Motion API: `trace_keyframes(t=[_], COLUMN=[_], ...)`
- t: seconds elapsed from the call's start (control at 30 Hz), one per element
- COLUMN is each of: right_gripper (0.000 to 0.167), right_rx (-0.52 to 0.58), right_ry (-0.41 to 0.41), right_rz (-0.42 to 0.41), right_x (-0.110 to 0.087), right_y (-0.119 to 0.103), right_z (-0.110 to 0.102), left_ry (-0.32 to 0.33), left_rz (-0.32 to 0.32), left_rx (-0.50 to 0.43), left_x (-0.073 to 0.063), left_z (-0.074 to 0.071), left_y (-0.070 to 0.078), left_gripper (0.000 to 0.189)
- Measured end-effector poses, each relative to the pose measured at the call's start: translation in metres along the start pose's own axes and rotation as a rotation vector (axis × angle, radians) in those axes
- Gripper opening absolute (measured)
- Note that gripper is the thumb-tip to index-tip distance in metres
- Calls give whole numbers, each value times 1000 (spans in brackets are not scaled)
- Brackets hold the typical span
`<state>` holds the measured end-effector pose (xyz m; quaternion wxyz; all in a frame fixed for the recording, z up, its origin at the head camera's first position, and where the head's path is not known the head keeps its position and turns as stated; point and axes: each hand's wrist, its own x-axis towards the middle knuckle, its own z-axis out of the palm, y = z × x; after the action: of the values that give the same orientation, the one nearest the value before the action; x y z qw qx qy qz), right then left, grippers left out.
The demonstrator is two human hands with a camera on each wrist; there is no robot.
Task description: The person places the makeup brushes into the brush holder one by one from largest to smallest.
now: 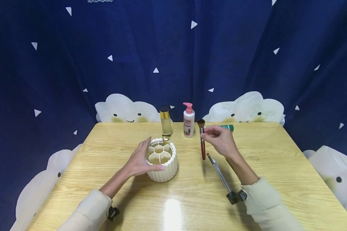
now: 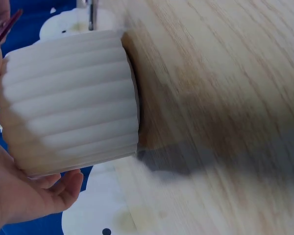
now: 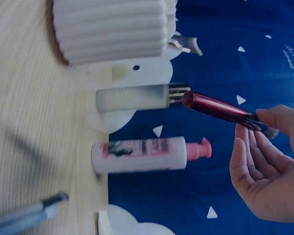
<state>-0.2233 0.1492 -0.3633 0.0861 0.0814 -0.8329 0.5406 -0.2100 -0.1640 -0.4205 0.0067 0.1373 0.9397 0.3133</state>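
Observation:
My left hand [image 1: 141, 159] grips the side of a cream ribbed round organizer [image 1: 166, 171], which stands on the table. Thumb in front and fingers around the far side, it spans the wall. Dividers split the organizer's top into petal-shaped slots around a round centre. A small item with a shiny gold part [image 1: 166, 140] sticks up at its far rim. My right hand [image 1: 221, 141] pinches a makeup brush [image 3: 218, 108] near its ferrule. The brush is upright above the table, dark bristles on top and red handle pointing down, to the right of the organizer.
Behind the organizer stands a gold-collared bottle [image 1: 166, 123]. A white pump bottle [image 1: 189, 124] with a pink top is right of it. A green tube [image 1: 228, 127] lies behind my right hand. Thinner brushes [image 1: 219, 173] lie below my right forearm. A blue curtain [image 1: 173, 48] hangs behind the table.

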Motion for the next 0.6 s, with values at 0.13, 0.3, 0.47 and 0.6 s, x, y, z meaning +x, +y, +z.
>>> trace_keyframes(t=[0.13,0.3,0.47,0.6], right_gripper=[24,22,18,16], right_rx=[71,166,222,262], right_ry=[31,72,64,65], right_rz=[-9,-40,-82,-81], right_x=[2,8,14,16], right_y=[-10,-18,-22,-22], right_z=[11,28,47,60], left_ry=[7,21,28,29], left_rz=[-13,-40,-57,-49], left_rx=[8,-7,-43,-75], left_x=[0,-1,-3,-4], left_z=[0,3,6,7], left_y=[2,2,4,5], left_gripper=[129,128,128,127])
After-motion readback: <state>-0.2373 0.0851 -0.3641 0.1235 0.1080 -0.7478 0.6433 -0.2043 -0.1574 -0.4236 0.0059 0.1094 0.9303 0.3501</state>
